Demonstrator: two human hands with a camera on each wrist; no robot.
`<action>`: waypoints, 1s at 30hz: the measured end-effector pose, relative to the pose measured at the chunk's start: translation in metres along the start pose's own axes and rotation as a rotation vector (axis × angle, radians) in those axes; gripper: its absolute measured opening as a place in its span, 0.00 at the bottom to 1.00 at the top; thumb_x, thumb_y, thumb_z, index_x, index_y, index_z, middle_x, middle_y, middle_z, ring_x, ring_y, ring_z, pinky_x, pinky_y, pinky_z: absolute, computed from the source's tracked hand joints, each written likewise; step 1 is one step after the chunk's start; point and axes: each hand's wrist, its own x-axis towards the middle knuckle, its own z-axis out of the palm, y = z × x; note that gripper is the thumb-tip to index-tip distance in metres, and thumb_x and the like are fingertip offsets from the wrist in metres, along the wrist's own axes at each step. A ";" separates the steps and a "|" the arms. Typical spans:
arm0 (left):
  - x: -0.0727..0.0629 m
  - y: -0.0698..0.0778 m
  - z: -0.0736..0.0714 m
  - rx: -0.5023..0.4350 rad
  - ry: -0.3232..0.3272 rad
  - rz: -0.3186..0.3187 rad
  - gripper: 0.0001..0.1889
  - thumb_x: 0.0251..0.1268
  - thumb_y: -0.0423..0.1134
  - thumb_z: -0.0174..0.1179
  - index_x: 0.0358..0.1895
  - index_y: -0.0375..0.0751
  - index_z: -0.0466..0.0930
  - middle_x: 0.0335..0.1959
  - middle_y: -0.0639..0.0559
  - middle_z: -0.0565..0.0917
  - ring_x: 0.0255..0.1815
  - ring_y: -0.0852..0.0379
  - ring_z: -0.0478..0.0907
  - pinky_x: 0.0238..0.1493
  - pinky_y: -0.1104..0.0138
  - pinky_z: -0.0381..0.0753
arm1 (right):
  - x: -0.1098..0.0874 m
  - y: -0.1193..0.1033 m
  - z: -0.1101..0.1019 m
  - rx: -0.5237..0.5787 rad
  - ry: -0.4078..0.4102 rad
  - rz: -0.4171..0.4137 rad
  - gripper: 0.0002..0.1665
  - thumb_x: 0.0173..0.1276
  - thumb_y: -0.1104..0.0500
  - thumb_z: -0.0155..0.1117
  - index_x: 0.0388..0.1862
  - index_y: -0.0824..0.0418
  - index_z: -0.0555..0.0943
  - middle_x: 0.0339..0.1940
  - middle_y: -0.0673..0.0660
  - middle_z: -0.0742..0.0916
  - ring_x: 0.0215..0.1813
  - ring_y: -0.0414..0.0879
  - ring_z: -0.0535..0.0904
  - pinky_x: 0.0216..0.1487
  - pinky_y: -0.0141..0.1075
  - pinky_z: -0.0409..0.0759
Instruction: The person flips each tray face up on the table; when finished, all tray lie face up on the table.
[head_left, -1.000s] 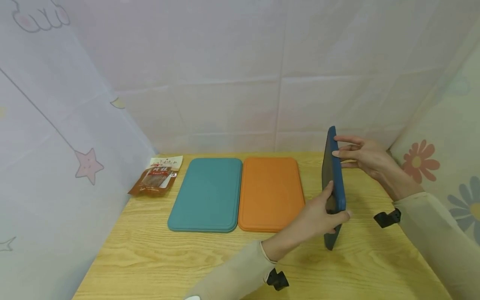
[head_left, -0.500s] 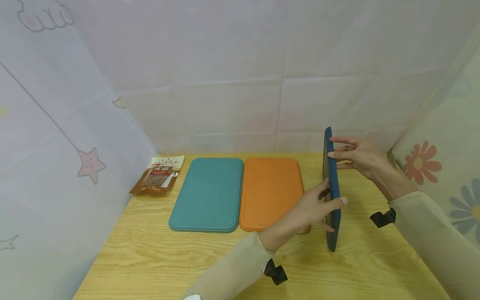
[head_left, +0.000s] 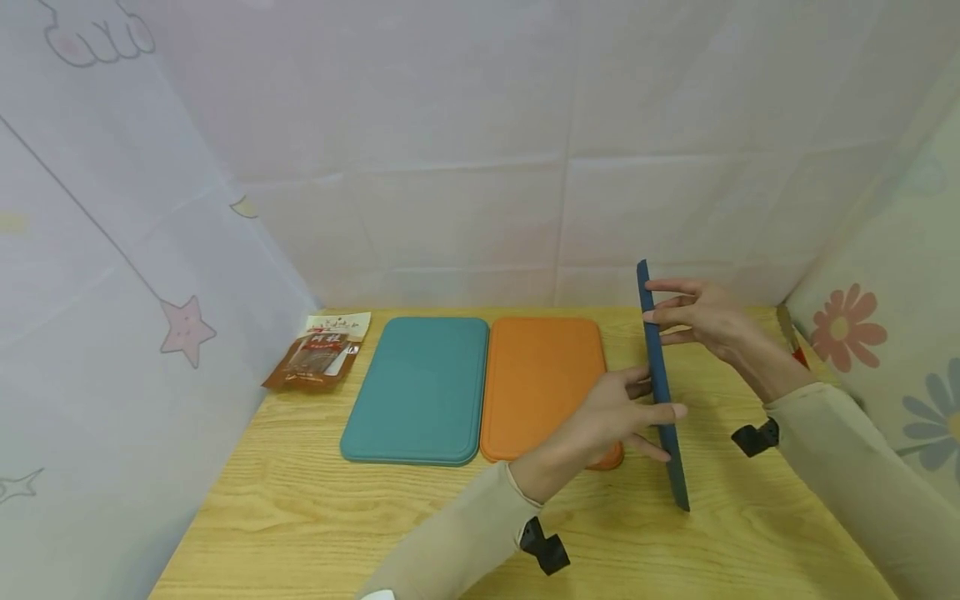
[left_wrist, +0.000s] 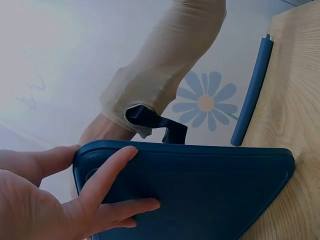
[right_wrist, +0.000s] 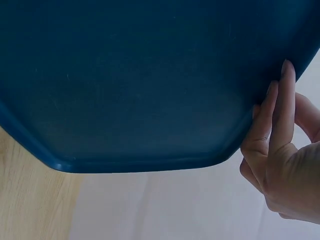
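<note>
A dark blue tray [head_left: 657, 371] stands on edge at the right of the table, seen nearly edge-on in the head view. My left hand [head_left: 611, 410] grips its upper edge toward the near end, thumb on the right side and fingers on the left face. Farther back along that edge, my right hand [head_left: 701, 318] pinches the tray. In the right wrist view, several right fingertips [right_wrist: 286, 70] lie against the broad face inside its raised rim, with the thumb behind. Left fingers [left_wrist: 107, 177] spread over the other face in the left wrist view.
A teal tray-shaped panel [head_left: 420, 392] and an orange one [head_left: 543, 383] lie flat side by side on the wooden table [head_left: 315, 517]. A brown snack packet [head_left: 318, 354] is at the back left. A slim blue bar [left_wrist: 254, 90] lies near the table's side edge, by the cloth wall.
The blue tray has turned to be more edge-on, its far end shifting left and its near end right. Both hands have moved slightly left with it, still gripping its edge.
</note>
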 end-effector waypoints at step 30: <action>-0.016 -0.016 -0.013 -0.079 0.040 0.019 0.34 0.63 0.24 0.60 0.72 0.34 0.60 0.66 0.36 0.69 0.54 0.38 0.78 0.35 0.53 0.85 | 0.002 0.019 0.009 -0.146 0.025 0.031 0.45 0.73 0.50 0.58 0.76 0.69 0.50 0.57 0.78 0.74 0.43 0.55 0.85 0.42 0.45 0.84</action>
